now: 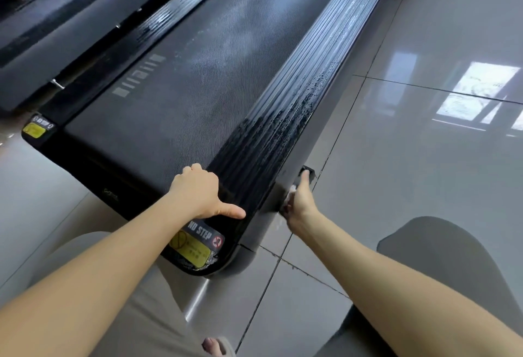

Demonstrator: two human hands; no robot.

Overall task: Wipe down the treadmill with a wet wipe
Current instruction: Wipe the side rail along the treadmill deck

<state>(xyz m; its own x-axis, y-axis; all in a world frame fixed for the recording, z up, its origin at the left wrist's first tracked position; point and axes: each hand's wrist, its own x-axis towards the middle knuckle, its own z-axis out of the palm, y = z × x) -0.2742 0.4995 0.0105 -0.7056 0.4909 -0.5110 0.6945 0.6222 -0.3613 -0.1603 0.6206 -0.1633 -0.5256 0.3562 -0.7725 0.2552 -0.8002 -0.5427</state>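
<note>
A black treadmill [175, 96] lies low on the tiled floor, its belt running away from me. Its right side rail [283, 119] is ribbed and shows wet streaks. My left hand [202, 192] rests on the near end of that rail, fingers curled over the belt edge and thumb stretched toward the "NO STEP" sticker [205, 233]. My right hand [300, 201] presses a white wet wipe [290, 194] against the grey outer side of the rail, fingers wrapped round the wipe; most of the wipe is hidden by the hand.
A second dark machine [56, 31] stands parallel at the upper left. Glossy grey floor tiles [424, 158] spread to the right. My knees in grey trousers and a sandalled foot [216, 345] are at the bottom.
</note>
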